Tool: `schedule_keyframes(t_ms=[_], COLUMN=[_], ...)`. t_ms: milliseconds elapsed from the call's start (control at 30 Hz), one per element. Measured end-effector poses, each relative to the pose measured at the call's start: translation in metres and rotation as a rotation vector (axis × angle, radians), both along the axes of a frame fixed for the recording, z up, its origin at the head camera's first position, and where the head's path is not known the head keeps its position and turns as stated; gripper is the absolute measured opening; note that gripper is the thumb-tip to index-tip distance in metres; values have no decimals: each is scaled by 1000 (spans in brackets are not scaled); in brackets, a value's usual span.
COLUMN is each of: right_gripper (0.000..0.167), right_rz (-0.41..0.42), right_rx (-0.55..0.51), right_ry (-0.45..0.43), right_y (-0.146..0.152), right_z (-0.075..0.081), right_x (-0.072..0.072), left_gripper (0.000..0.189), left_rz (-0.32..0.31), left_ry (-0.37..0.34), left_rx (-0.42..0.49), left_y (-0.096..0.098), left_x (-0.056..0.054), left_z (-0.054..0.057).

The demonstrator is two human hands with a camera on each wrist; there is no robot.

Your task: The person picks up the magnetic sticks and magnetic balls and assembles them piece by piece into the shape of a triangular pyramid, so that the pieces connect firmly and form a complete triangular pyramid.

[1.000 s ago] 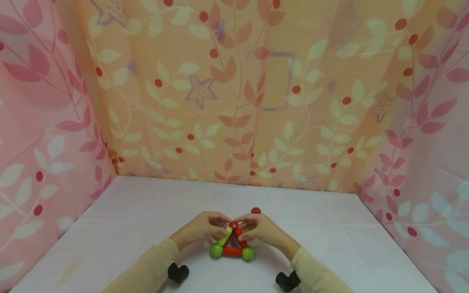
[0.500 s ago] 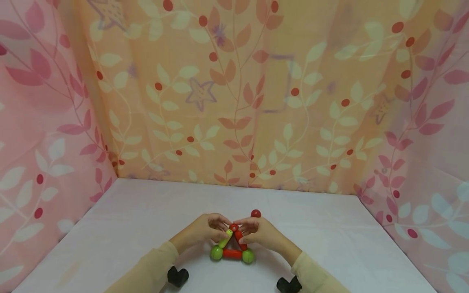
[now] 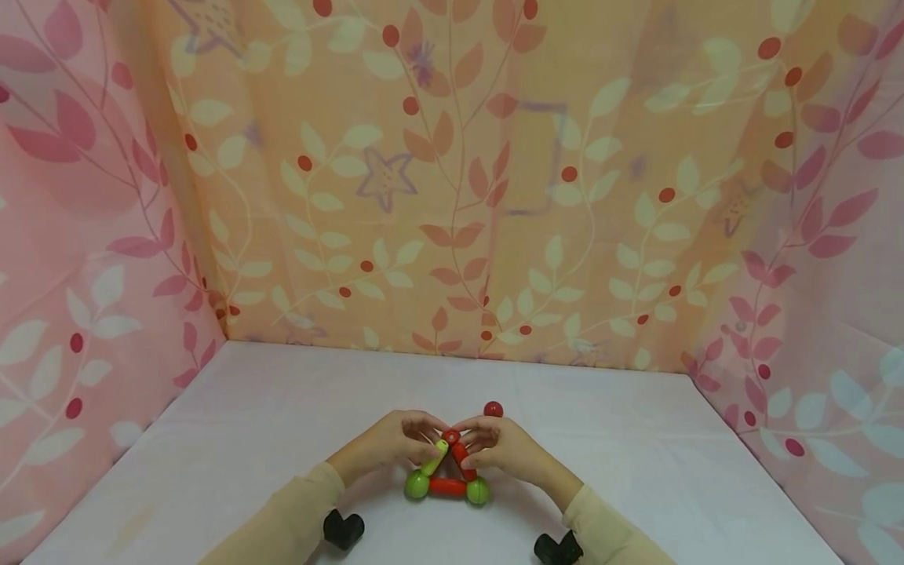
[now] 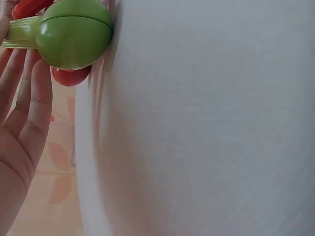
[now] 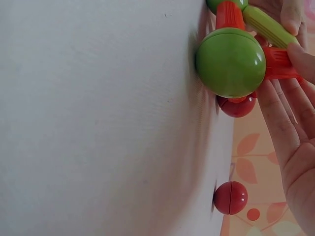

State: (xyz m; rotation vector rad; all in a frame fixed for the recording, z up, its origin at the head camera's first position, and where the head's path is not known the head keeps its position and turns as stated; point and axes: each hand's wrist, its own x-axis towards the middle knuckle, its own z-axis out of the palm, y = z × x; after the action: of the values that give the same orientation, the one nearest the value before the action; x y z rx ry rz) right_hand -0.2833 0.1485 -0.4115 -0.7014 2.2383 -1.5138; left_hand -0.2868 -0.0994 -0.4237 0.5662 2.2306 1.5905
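A small triangle of toy rods and balls lies on the white table, with a hand at each upper side. My left hand [image 3: 407, 438] pinches its yellow-green rod [image 3: 433, 460] between thumb and fingers. The red rod [image 5: 279, 63] on the other side is pinched by my right hand [image 3: 503, 444]. Both sets of fingertips come near the red ball [image 3: 450, 436] at the far corner. A left green ball [image 3: 417, 484] and a right green ball [image 3: 478, 490] form the near corners, joined by a red crossbar rod [image 3: 448, 487].
A loose red ball [image 3: 493, 409] sits on the white table [image 3: 282, 392] just behind my right hand; the right wrist view shows the ball [image 5: 230, 197] too. Black wrist pieces [image 3: 344, 530] show beside the sleeves. Patterned cloth [image 3: 452, 196] encloses the back and sides.
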Motion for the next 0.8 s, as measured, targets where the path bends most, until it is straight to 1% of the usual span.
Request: schedule_keyframes(t_ms=[200,333,633,800], right_gripper=[44,44,45,45], right_rz=[2,7,-13,-13], right_rx=[1,-1,0,-2], right_ry=[7,0,-14,-25], right_y=[1,1,-1,-2], right_z=[-2,-3,0,0], right_x=[-1,-2,-1,-1], left_gripper=[36,37,36,36], left_rz=[-8,-7,-19,-10], left_ry=[15,5,10,2], left_rx=[-6,-16,-10,-4], left_y=[0,0,0,0], left_x=[-1,0,0,1], left_z=[0,0,4,2])
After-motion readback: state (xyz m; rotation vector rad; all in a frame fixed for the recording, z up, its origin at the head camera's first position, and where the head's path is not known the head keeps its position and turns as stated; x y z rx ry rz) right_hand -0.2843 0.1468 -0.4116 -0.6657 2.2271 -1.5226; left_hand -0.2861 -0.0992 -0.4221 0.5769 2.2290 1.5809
